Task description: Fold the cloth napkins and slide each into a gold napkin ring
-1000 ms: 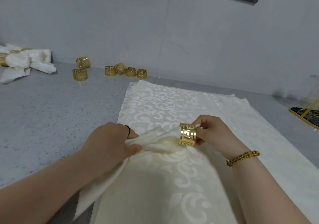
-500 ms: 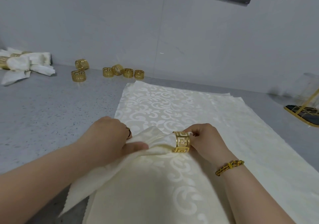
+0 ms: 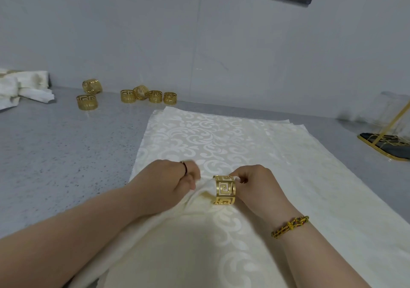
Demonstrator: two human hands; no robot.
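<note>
Now the left hand (image 3: 175, 183) and right hand (image 3: 255, 183) meet at the lower centre of the frame, above the stack of flat damask napkins (image 3: 199, 132) on the grey desk (image 3: 55, 143). The left grip is curled round the gathered napkin (image 3: 199, 201). The right grip is curled about the gold napkin ring (image 3: 224, 190) from its right side, where a bit of white cloth shows at the rim. The napkin's end sits inside the ring. Less cloth lies bare between the left hand and the ring than a second ago. Six spare rings (image 3: 148, 96) lie by the wall at the upper left, with finished napkins (image 3: 28, 88) at the far left edge.
</note>
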